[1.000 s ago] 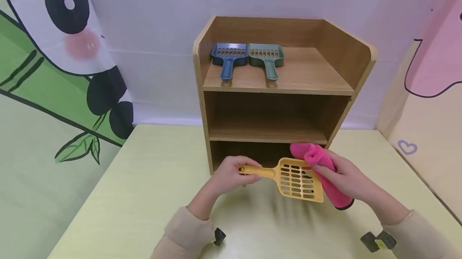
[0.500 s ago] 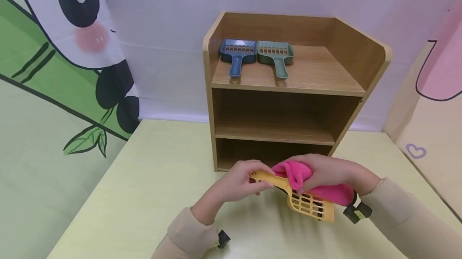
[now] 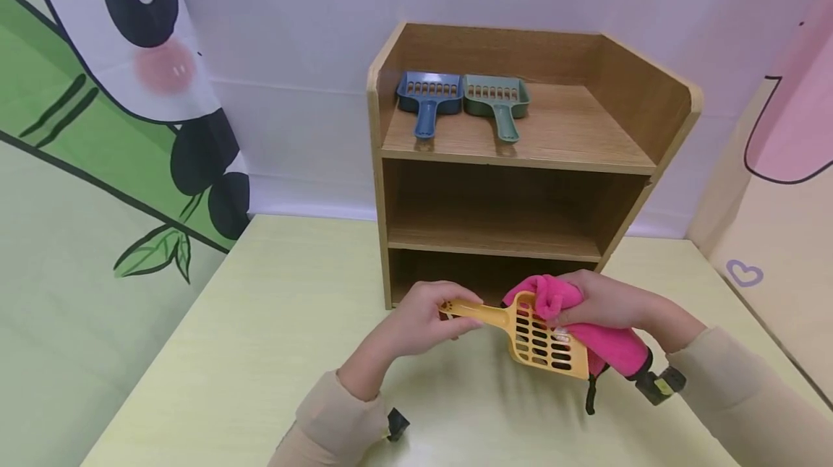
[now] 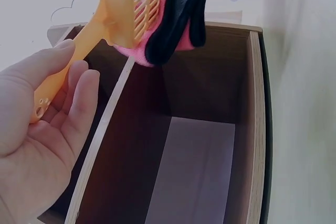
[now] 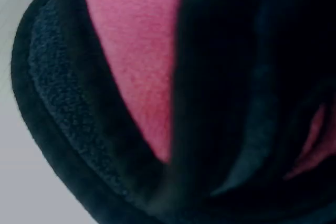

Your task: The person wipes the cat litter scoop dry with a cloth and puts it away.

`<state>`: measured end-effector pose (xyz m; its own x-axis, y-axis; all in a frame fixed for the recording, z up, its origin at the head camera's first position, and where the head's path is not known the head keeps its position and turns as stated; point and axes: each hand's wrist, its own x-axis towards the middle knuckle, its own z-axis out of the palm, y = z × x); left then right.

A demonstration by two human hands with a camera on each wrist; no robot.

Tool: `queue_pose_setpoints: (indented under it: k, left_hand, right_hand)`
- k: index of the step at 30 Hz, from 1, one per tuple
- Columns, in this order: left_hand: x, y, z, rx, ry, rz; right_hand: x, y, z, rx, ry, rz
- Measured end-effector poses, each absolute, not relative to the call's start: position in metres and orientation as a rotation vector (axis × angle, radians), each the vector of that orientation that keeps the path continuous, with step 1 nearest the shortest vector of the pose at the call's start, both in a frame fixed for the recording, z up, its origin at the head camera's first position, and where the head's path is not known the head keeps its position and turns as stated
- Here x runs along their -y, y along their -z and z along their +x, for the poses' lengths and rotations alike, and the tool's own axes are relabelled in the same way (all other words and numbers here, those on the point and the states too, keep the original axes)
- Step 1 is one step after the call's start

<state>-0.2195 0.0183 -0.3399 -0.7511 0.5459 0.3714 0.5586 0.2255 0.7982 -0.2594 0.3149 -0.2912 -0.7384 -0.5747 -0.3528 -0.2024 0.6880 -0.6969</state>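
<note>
From the head camera, I see a wooden shelf (image 3: 566,134) standing on a pale table (image 3: 299,264). On the shelf's top level, towards its left side, a blue scoop (image 3: 426,120) lies on a blue tray (image 3: 447,107); just beside it, a green scoop (image 3: 505,123) lies on a green tray (image 3: 480,111), handles pointing to the shelf's front edge. A yellow scoop (image 3: 511,319) is held up in front of the shelf: the left hand (image 3: 423,319) pinches its handle, while the right hand (image 3: 588,304) grips a pink cloth (image 3: 612,344) bunched against the slotted head. Together they cover part of the shelf's lowest compartment (image 3: 465,275).

From the left wrist, thumb and fingers hold the yellow handle; the slotted head and dark-edged cloth overlap the shelf's openings.

From the right wrist, pink and dark folds of cloth fill most of the sight; I cannot tell the grip from there.
</note>
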Motion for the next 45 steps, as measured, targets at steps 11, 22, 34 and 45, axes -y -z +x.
queue_pose_setpoints:
  k: [11,22,34,45]
  left_hand:
    - [-0.021,0.343,-0.220,2.504,1.716,-1.119]
    - [-0.024,0.345,-0.218,2.503,1.692,-1.189]
    - [-0.014,0.341,-0.223,2.533,1.577,-1.057]
    - [-0.011,0.338,-0.222,2.571,1.621,-1.034]
  right_hand:
    - [-0.306,0.298,-0.258,-2.237,0.887,-0.704]
    - [-0.285,0.295,-0.257,-1.885,0.973,-0.754]
    - [-0.302,0.303,-0.259,-2.171,0.931,-0.677]
    - [-0.310,0.301,-0.255,-2.117,0.941,-0.626]
